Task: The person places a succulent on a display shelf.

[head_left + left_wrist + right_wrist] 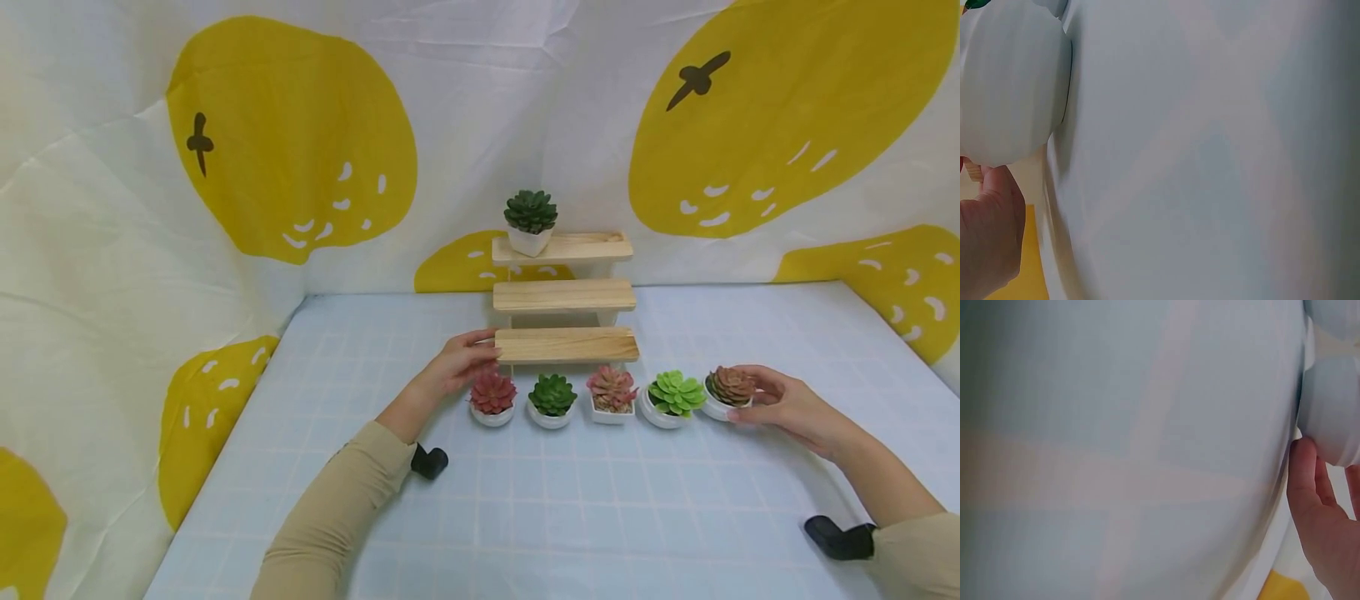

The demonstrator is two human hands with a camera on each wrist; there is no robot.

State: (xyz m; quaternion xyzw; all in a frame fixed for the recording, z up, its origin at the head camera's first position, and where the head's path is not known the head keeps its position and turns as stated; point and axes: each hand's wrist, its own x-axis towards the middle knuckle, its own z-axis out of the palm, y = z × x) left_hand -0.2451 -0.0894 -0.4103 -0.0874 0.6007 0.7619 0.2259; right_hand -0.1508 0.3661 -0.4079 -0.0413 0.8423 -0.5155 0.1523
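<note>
My left hand (459,362) grips the left end of the lowest board of a three-step wooden shelf (566,344). In the left wrist view, a white pot (1010,81) partly covers that hand's fingers. My right hand (795,408) holds a small round white pot with a brownish-red succulent (731,387), thumb in front and fingers behind. From the right wrist, the thumb (1302,469) shows low against this pot (1335,409). To its left stand a bright green succulent (677,393), a pink one (611,388), a dark green one (552,395) and a red one (492,393).
On the shelf's top board, toward its left, stands a dark green succulent (531,212) in a white pot. The table has a pale blue checked cloth (570,508). Behind it hangs a white cloth with yellow fruit shapes (300,133).
</note>
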